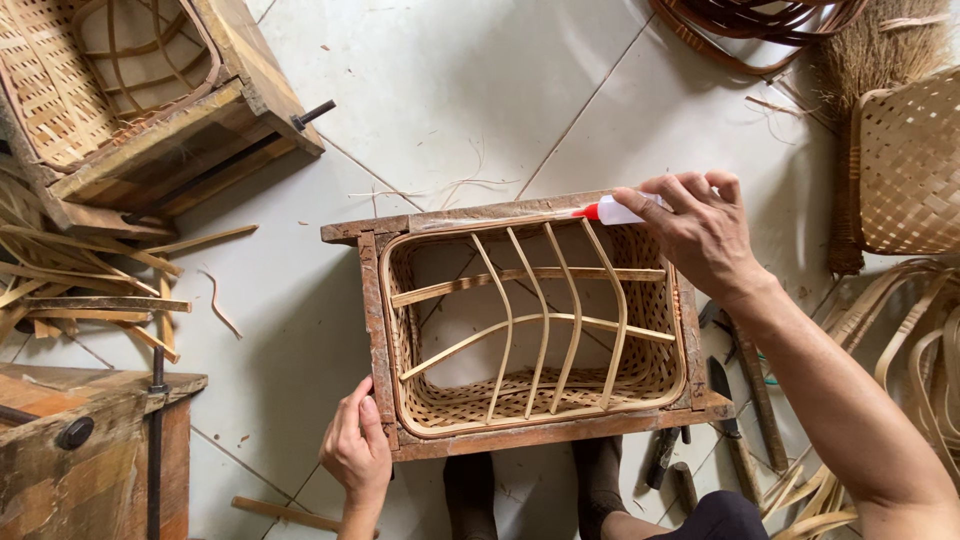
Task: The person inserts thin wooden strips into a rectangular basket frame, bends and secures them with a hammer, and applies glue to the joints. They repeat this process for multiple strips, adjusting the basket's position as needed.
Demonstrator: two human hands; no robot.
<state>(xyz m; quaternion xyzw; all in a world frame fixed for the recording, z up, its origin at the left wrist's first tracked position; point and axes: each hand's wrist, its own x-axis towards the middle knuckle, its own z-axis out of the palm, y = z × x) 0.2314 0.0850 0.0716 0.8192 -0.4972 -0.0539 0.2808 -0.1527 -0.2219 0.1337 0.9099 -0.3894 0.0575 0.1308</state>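
Note:
A woven bamboo basket [640, 375] sits inside a rectangular wooden frame mould [372, 310] on the tiled floor. Curved bamboo ribs [545, 320] cross over its open top. My right hand [700, 230] is at the far right corner of the frame, shut on a small white glue bottle [615, 211] with a red tip pointing left along the basket's far rim. My left hand [355, 450] grips the near left corner of the frame, fingers curled on its edge.
A second frame with a basket [130, 90] stands at the far left, with bamboo strips [90, 280] beside it. A wooden block with a clamp [90, 450] is near left. Knives and tools [745, 400] lie right of the frame; a woven basket [910, 160] and broom lie far right.

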